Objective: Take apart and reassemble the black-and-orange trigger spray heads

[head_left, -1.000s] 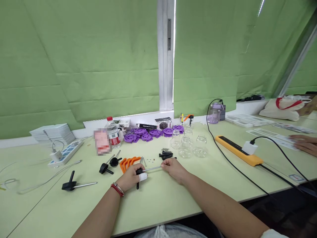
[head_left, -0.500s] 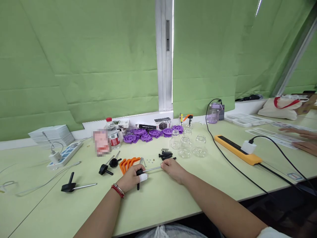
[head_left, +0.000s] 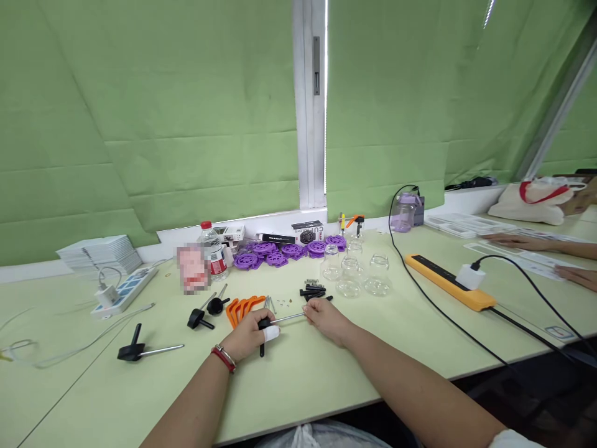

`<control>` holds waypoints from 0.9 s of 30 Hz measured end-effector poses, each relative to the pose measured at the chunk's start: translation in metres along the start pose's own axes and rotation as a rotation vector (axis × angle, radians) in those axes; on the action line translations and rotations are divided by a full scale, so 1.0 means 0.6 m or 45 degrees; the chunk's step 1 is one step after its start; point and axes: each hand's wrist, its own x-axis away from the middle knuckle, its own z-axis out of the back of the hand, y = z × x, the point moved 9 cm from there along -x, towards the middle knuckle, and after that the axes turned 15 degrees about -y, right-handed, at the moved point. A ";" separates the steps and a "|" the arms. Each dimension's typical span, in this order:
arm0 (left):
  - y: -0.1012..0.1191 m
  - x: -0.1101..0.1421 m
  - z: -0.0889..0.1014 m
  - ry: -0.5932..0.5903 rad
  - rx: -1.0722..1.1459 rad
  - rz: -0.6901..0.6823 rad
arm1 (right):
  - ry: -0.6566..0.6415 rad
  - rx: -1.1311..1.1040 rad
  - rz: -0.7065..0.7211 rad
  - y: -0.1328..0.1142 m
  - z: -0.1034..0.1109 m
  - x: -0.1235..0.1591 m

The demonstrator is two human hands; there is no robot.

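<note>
My left hand [head_left: 249, 336], with a white bandage on one finger and a red bracelet at the wrist, is closed round the black handle of a tool [head_left: 262, 333] with a thin metal rod [head_left: 288, 318]. My right hand [head_left: 326, 318] pinches the far end of that rod. Both hands rest on the pale green table [head_left: 298, 373]. Orange plastic parts [head_left: 242, 305] lie just behind my left hand. A heap of small black parts [head_left: 312, 290] lies just behind my right hand.
Similar black-handled tools [head_left: 140, 351] [head_left: 203, 314] lie to the left. Purple discs [head_left: 284, 250], glass jars [head_left: 349, 274] and a water bottle [head_left: 212, 249] stand further back. An orange power strip [head_left: 448, 283] with a black cable lies right. Another person's hands [head_left: 517, 241] work at far right.
My hands and the tool have stayed in place. The other person's hands at far right have shifted, one reaching further left over the papers.
</note>
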 end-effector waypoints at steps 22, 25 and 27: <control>0.000 -0.001 0.003 0.013 0.024 0.002 | -0.112 -0.238 0.065 -0.015 -0.006 0.008; -0.001 -0.001 0.001 0.009 0.031 -0.005 | -0.132 -0.266 0.086 -0.013 -0.007 0.006; -0.003 -0.001 0.000 0.004 0.032 0.002 | -0.126 -0.254 0.092 -0.008 -0.007 0.002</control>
